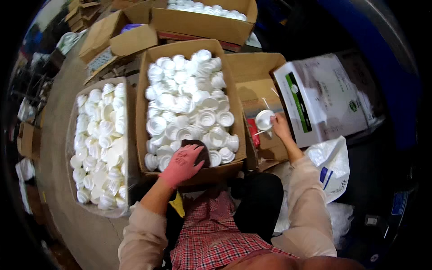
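Observation:
My left hand, in a pink glove, is at the near edge of a cardboard box heaped with white round ridged plastic caps. Its fingers are closed on a dark brown piece, which lies over some of the caps; its kind is unclear. My bare right hand pinches the edge of a white round plastic part with thin white stems. That part is above an open cardboard box on the right, where a red object and a few thin white sticks lie.
To the left stands a plastic-lined container of similar white caps. Another box of white pieces is at the back, beside open cardboard. A printed white carton and a white plastic bag are at right.

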`<state>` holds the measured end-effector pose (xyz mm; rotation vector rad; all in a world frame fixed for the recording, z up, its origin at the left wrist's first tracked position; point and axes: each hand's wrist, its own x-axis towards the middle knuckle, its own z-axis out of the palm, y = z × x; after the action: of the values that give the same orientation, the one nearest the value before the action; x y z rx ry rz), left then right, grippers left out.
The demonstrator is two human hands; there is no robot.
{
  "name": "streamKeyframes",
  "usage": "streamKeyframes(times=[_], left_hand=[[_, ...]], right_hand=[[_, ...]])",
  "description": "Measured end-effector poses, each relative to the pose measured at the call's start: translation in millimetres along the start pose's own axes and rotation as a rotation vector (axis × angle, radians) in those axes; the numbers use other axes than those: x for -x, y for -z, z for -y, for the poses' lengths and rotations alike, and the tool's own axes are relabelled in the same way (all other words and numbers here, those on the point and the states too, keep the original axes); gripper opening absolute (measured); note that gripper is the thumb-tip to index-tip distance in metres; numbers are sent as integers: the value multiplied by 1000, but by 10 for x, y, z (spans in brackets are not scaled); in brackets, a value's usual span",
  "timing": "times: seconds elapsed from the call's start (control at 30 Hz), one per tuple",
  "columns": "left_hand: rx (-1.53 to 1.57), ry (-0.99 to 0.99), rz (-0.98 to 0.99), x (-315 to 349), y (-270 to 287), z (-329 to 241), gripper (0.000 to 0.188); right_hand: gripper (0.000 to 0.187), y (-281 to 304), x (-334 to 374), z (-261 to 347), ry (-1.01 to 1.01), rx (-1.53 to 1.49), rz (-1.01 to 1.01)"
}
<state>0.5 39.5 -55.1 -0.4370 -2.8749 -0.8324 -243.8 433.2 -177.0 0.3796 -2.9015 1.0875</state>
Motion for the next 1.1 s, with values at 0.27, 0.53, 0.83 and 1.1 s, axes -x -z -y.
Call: streamKeyframes(times=[0.27, 0.53, 0.83, 1.1], left_hand=[[697, 121, -393, -358, 189, -122, 75], [537, 476, -750, -137, 360, 459, 33], [298, 476, -630, -124, 414, 345, 54], [187, 499, -571, -149, 367, 222, 49]], right_hand=[[23, -299, 358, 2626, 277, -312, 121], [31, -1092, 517, 2990, 121, -742, 520], [41, -1121, 502, 3045, 228, -427, 365], [29, -912, 619, 3209, 520, 94, 52]])
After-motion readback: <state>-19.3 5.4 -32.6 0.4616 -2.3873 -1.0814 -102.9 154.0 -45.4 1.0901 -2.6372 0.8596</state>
